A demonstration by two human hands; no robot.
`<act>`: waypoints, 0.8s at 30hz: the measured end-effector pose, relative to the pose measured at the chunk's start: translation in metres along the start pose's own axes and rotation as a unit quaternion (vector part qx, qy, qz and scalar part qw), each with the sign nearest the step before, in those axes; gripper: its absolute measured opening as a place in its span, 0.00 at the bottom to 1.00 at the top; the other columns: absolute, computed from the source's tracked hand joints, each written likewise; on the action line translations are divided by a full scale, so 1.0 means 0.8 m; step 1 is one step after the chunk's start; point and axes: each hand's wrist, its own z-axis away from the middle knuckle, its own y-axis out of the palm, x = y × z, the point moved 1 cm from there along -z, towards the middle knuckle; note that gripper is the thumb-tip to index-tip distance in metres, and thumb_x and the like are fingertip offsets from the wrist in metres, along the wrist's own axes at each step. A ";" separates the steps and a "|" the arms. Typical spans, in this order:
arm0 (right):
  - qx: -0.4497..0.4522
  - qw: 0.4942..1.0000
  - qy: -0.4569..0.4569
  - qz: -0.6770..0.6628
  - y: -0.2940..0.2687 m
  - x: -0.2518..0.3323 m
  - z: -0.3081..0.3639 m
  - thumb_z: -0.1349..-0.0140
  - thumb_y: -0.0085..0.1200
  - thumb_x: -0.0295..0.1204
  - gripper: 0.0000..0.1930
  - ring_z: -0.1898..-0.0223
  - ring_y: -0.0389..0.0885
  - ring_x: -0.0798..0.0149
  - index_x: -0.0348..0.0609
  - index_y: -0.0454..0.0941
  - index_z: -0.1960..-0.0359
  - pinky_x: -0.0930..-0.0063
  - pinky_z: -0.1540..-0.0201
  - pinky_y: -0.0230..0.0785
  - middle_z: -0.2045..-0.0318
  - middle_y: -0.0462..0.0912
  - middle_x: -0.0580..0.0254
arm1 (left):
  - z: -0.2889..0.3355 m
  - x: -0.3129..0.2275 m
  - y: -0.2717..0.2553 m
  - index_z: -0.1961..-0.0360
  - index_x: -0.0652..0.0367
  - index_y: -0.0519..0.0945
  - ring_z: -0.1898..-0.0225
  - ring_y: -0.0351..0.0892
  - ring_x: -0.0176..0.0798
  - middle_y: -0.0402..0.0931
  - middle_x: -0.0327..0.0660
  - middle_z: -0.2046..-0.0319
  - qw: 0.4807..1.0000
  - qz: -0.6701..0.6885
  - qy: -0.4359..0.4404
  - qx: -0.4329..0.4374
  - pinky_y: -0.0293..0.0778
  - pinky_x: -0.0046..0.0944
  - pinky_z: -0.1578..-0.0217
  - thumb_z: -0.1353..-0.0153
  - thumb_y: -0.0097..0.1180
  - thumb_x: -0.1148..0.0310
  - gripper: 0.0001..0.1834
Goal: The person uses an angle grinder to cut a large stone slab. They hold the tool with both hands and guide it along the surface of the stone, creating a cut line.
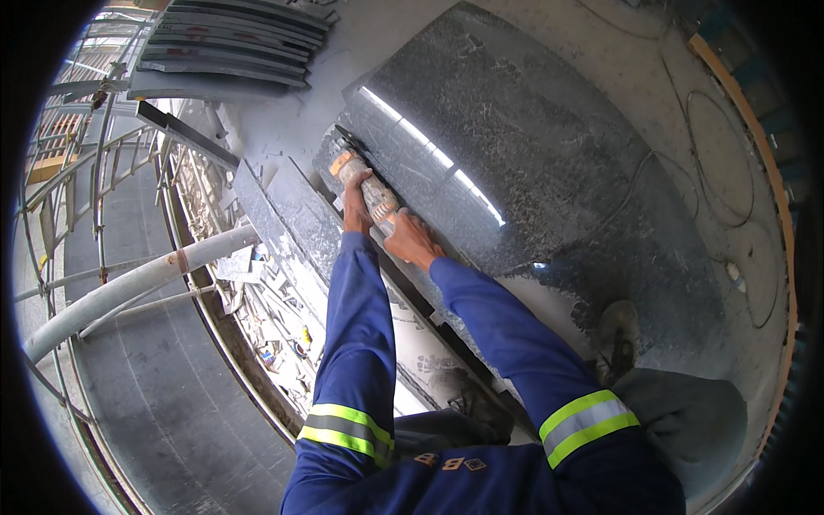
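A dusty orange-and-grey angle grinder is held in both my hands over the left edge of a large dark polished stone slab. My left hand is wrapped round the tool near its front end. Farther back, my right hand grips its rear part. The grinder's dark front end points away from me at the slab's edge; whether the disc touches the stone, I cannot tell. Pale dust covers much of the slab. A narrow dusty stone piece lies along its left side, with a dark gap between.
Several dark stone strips are stacked at the far left. A thick metal pipe crosses the left side, near scaffold bars and scattered rubble. A cable loops on the dusty floor at right. My shoe is beside the slab's near part.
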 end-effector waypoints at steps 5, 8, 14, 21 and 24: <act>0.010 1.000 -0.001 -0.008 -0.008 0.014 0.010 0.44 0.57 0.28 0.35 0.39 0.74 0.40 0.24 0.61 0.35 0.45 0.34 0.60 0.42 0.75 0.33 | 0.001 -0.005 -0.001 0.60 0.59 0.74 0.80 0.79 0.45 0.75 0.43 0.77 1.000 -0.004 -0.001 0.000 0.80 0.46 0.77 0.46 0.60 0.62 0.16; -0.027 0.999 -0.018 0.024 -0.002 0.006 0.004 0.45 0.57 0.29 0.30 0.45 0.79 0.40 0.27 0.65 0.40 0.50 0.40 0.68 0.47 0.77 0.31 | 0.000 -0.001 0.003 0.61 0.59 0.74 0.80 0.79 0.45 0.76 0.44 0.77 1.000 -0.011 0.012 -0.010 0.80 0.46 0.77 0.46 0.60 0.62 0.16; 0.003 1.000 -0.006 -0.018 0.001 -0.003 0.003 0.44 0.57 0.30 0.32 0.44 0.78 0.40 0.26 0.64 0.39 0.49 0.38 0.66 0.46 0.77 0.33 | 0.004 0.002 -0.001 0.62 0.58 0.73 0.81 0.78 0.45 0.76 0.43 0.77 1.000 -0.009 0.012 -0.016 0.80 0.46 0.76 0.47 0.60 0.62 0.15; 0.036 0.998 0.020 -0.044 -0.014 0.016 0.011 0.45 0.60 0.28 0.35 0.38 0.74 0.39 0.27 0.63 0.36 0.48 0.32 0.59 0.43 0.76 0.34 | 0.004 -0.007 0.003 0.61 0.58 0.74 0.80 0.79 0.45 0.76 0.43 0.76 1.000 -0.004 0.000 0.006 0.81 0.46 0.77 0.47 0.60 0.63 0.15; -0.020 1.000 -0.018 0.016 -0.007 0.009 0.005 0.47 0.55 0.28 0.30 0.55 0.85 0.43 0.25 0.66 0.42 0.55 0.46 0.74 0.56 0.82 0.33 | 0.003 -0.007 0.005 0.61 0.58 0.74 0.80 0.79 0.45 0.76 0.43 0.76 1.000 -0.002 -0.023 -0.004 0.81 0.46 0.77 0.47 0.60 0.63 0.15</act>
